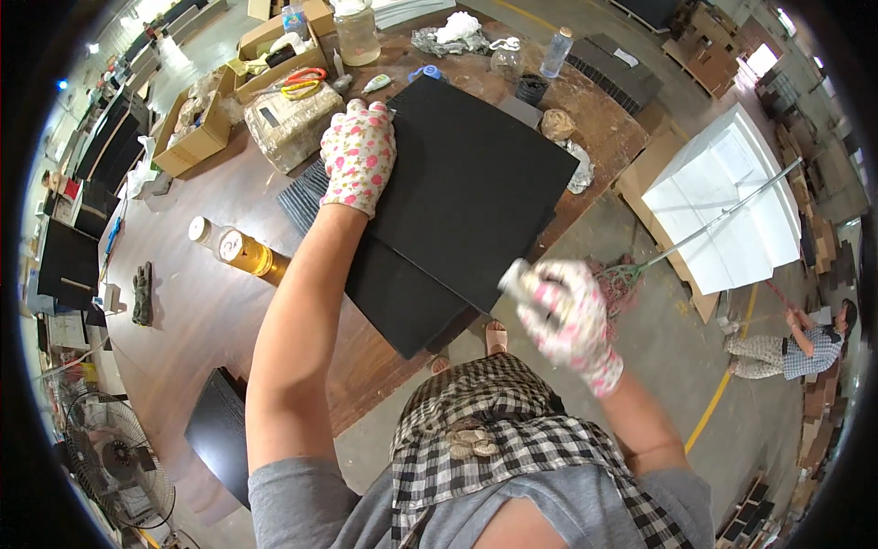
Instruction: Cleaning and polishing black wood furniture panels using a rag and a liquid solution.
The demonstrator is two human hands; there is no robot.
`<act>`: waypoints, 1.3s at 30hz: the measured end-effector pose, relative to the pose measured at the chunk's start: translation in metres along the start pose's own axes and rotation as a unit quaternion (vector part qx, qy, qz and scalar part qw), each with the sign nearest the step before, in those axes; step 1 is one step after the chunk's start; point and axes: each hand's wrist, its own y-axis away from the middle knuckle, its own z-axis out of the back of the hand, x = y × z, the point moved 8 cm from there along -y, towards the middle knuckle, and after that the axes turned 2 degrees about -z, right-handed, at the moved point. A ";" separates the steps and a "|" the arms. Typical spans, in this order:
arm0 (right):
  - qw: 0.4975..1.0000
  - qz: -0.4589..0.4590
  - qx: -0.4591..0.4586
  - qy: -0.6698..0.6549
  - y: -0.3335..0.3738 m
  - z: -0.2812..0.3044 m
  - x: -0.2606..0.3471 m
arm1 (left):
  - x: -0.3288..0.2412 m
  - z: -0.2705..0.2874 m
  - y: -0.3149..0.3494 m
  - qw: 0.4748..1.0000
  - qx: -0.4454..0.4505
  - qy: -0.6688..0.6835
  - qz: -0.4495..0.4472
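Black, flat, rectangular panels [480, 178] are lying overlapped at the centre of the frame. I am seeing the flower-printed, gloved left hand [359, 156] resting at their upper-left edge; whether it is pinching, I cannot tell. The flower-printed, gloved right hand [565, 320] is grasping a small, pale, blurred object [517, 277]. I am judging the panels stiff, perhaps slippery, and am favouring opposite edges for holding.

Head view, close above the work, facing down
The left of two fisheye cameras worn on the head looks past the shirt [585, 494], nearest the lens, and apron [485, 389] to the left hand [359, 157] and right hand [569, 325] at middle depth; around them, table [197, 306] and floor [672, 366] bend toward the dark round rim.
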 end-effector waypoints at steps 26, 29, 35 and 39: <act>0.908 0.340 0.224 -0.096 -0.203 -0.134 0.071 | 0.143 0.077 0.182 0.853 -0.273 0.433 0.100; 0.910 0.324 0.236 -0.111 -0.242 -0.169 0.086 | 0.143 0.075 0.207 0.837 -0.273 0.457 0.123; 0.903 0.346 0.243 -0.069 -0.224 -0.157 0.086 | 0.135 0.076 0.217 0.865 -0.251 0.422 0.110; 0.905 0.315 0.285 -0.023 -0.149 -0.090 0.064 | 0.123 0.068 0.197 0.891 -0.236 0.385 0.052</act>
